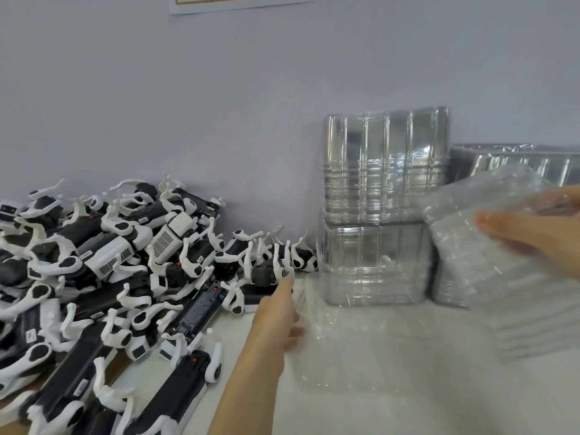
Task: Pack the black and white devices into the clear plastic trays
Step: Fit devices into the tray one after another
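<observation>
A big heap of black and white devices covers the left of the table. One clear plastic tray lies flat on the white surface in the middle, and my left hand grips its left edge. My right hand holds a blurred stack of clear trays at the right, tilted above the table. Its fingers are partly seen through the plastic.
Two stacks of clear trays stand one on the other against the wall behind the flat tray. Another tray stack lies at the far right. A paper sheet hangs on the wall above.
</observation>
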The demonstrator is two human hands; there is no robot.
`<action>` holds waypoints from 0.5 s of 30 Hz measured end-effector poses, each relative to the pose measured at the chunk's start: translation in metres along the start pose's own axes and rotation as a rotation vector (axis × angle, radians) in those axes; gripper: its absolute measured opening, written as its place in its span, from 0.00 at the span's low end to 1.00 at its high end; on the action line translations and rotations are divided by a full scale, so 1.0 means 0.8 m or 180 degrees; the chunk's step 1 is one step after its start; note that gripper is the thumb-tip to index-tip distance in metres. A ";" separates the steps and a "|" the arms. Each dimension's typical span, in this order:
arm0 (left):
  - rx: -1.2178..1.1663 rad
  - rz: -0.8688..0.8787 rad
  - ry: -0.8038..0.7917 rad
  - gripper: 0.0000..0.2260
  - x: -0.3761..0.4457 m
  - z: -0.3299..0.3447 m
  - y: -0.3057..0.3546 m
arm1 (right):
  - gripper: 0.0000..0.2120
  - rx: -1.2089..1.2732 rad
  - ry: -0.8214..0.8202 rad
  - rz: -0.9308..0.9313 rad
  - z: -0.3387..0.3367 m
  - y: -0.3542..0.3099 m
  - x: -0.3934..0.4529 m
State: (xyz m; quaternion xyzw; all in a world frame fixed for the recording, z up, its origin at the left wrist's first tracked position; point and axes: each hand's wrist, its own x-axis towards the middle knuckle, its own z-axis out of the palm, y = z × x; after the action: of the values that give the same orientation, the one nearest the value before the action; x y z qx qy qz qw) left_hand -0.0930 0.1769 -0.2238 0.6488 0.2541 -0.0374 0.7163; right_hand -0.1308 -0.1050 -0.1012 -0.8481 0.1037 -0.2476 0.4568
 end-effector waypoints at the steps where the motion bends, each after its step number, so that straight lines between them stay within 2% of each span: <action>1: -0.0046 -0.0004 0.0026 0.25 0.000 0.001 0.001 | 0.37 -0.0177 0.0100 -0.0056 -0.005 0.012 0.009; 4: 0.0087 0.0117 -0.0138 0.31 -0.001 0.005 0.000 | 0.37 -0.0764 0.0147 -0.0199 0.002 0.031 0.012; 7: 0.0607 0.0433 -0.0268 0.27 -0.004 0.009 -0.007 | 0.28 -0.1374 0.0112 -0.0337 0.023 0.012 -0.008; 9: 0.0880 0.0544 -0.0208 0.28 0.000 0.010 -0.011 | 0.24 -0.1723 -0.0014 -0.0307 0.035 0.001 -0.015; 15: 0.1329 0.0646 -0.0079 0.27 -0.001 0.002 -0.006 | 0.19 -0.2284 -0.0680 0.0084 0.070 0.010 -0.014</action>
State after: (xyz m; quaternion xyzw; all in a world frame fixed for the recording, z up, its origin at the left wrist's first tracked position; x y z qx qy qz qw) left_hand -0.0955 0.1743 -0.2279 0.8047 0.1655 -0.0248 0.5697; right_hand -0.1111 -0.0642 -0.1373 -0.9739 0.1466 -0.0997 0.1419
